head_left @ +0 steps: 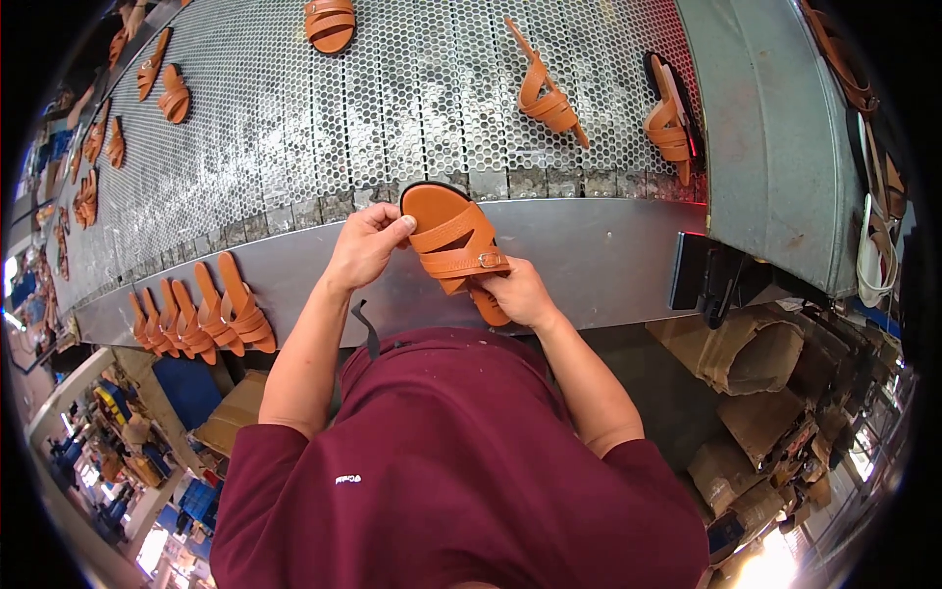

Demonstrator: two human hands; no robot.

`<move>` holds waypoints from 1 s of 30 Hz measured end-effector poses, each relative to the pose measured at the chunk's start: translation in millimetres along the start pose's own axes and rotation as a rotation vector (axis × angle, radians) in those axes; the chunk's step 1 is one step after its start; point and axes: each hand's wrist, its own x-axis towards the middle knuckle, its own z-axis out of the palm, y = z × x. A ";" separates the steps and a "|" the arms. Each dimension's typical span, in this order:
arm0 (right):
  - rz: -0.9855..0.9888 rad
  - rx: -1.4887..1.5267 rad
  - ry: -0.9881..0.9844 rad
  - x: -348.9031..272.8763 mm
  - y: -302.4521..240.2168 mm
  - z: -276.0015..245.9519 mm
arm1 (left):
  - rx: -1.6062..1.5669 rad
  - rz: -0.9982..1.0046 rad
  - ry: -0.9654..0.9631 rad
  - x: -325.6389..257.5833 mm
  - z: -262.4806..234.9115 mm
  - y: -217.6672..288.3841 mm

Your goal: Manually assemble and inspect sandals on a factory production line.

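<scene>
A: Nearest to us, lower centre of the frame — our maroon shirt (461, 471), both forearms rising from it toward the middle.

B: And the hands?

A: Our left hand (368, 245) sits just left of centre, thumb and forefinger pinched on the edge of the orange sandal (453, 245), near its toe end. Our right hand (520, 294) is just below and right of it, fingers curled under the heel end, closed on the sole from beneath.

B: So we hold the sandal off the surface?

A: Held between both hands at centre frame, toe tilted toward the upper left, straps and a small metal buckle (484, 260) facing up. It hangs over the plain metal ledge (608, 255) that runs across the middle; whether it touches the ledge we cannot tell.

B: What else on that ledge?

A: At the left of the frame, a row of orange sandals (201, 319) standing on edge, packed side by side. At the right end, a dark box-like fitting (690, 270).

B: Farther out?

A: The perforated metal belt (373, 98) fills the upper middle. On it — one sandal (330, 25) at top centre, one on its side (547, 93) upper right, another pair (670, 113) beside the grey housing (775, 137). More sandals (162, 83) lie scattered upper left.

B: Below the ledge?

A: Cardboard boxes (756, 353) lower right; cluttered shelves (118, 442) lower left, too small to read.
</scene>
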 end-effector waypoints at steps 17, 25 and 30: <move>0.011 -0.404 -0.117 -10.3 -20.1 -19.5 | 0.545 -0.118 -0.211 11.9 34.1 63.5; 0.066 -0.520 -0.124 -5.4 -22.3 -43.4 | 0.470 -0.017 -0.079 11.4 34.7 25.9; 0.153 -0.620 0.095 -15.5 -18.6 -76.0 | 0.276 -0.092 0.043 16.5 27.7 -17.2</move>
